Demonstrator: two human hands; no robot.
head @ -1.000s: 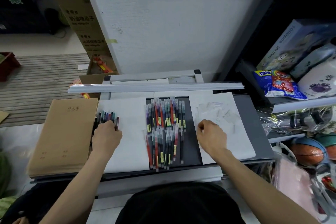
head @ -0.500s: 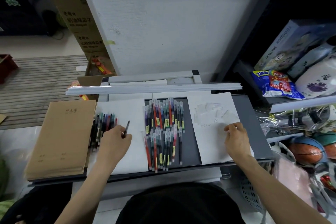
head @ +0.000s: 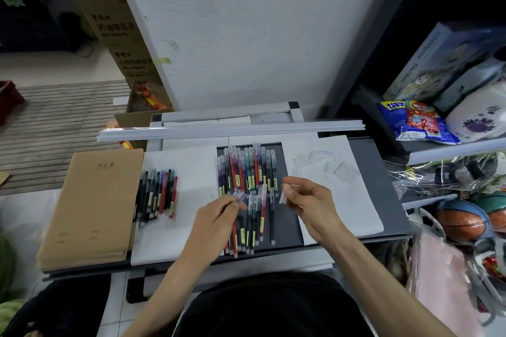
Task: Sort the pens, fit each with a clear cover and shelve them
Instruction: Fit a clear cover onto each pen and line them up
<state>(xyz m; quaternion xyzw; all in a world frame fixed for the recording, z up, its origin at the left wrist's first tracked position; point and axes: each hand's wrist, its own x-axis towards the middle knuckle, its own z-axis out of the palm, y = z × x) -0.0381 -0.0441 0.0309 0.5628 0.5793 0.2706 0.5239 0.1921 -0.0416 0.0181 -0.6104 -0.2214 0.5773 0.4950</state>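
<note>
Left fingers [head: 231,206] pinching slim pen [head: 241,197], right fingers [head: 297,183] pinching clear plastic cover [head: 283,199] (blurred)

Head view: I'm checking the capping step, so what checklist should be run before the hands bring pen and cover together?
1. Left hand grips a pen: ok.
2. Right hand pinches a clear cover: ok.
3. Pen tip points toward the clear cover: ok.
4. Cover's open end faces the tip: cannot tell, blurred.
5. Pen seated in the cover: not ok, they are apart.
6. Spare covers lie on the white sheet at the right: ok.
</note>
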